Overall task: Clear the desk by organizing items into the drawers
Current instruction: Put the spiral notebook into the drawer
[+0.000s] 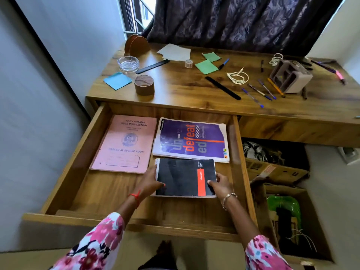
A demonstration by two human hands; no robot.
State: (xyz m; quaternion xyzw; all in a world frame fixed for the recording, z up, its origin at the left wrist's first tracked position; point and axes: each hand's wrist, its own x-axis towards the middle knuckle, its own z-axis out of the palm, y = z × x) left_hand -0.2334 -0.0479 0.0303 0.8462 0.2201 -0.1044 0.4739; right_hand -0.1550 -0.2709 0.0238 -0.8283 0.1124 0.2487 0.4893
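The wooden desk (194,98) fills the far half of the view, and the drawer (109,193) is pulled wide open out of its left side toward the person. Inside the drawer, against its left wall and toward the back, a pink record book (124,143) lies flat. At the drawer's back right lies a purple notebook (191,141) (its cover reads "undefeated"). In the drawer's middle, nearer the front, is the black notebook (183,178) with an orange stripe, its far edge just overlapping the purple one; whether it rests on the drawer floor or hangs just above it I cannot tell.

The left hand (151,180) grips the black notebook's left edge, thumb curled onto the cover. The right hand (221,185) pinches its right edge near the stripe, thumb on top.

Beyond the drawer, on the desktop, a grey organizer (290,76) stands far to the right, a round wooden pot (144,85) just behind the drawer's back left, and loose pens (261,92) behind its right corner.
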